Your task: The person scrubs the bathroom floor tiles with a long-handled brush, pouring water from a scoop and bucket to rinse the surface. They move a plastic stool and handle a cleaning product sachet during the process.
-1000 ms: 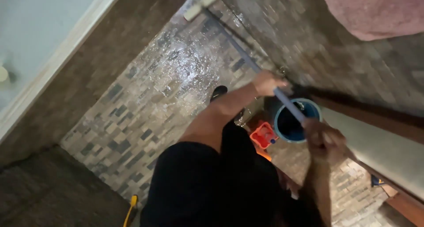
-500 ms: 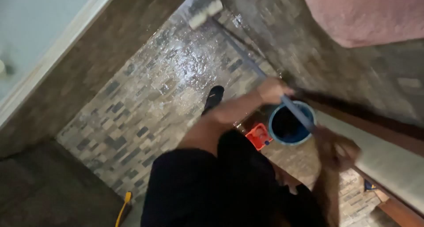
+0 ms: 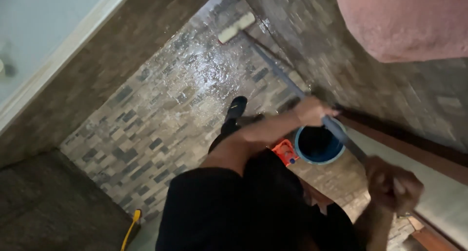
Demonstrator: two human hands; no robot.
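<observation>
I stand on a wet mosaic-tiled floor (image 3: 161, 109) and hold a long grey mop handle (image 3: 282, 75) with both hands. My left hand (image 3: 312, 110) grips the handle at its middle, above a blue bucket (image 3: 319, 144). My right hand (image 3: 392, 182) grips the upper end, close to the camera. The pale mop head (image 3: 236, 27) rests on the floor far ahead, near the tiled wall. My dark shoe (image 3: 236, 107) stands beside the bucket.
An orange wringer part (image 3: 285, 151) sits against the bucket. A dark tiled wall (image 3: 341, 70) runs along the right, with a pink cloth (image 3: 404, 21) hanging above. A raised tiled ledge (image 3: 92, 70) borders the left. A yellow cord (image 3: 130, 226) lies at the bottom.
The mop head has slid farther away along the floor. My left hand moved forward along the handle, and the view shifted so that the bucket sits lower and more central.
</observation>
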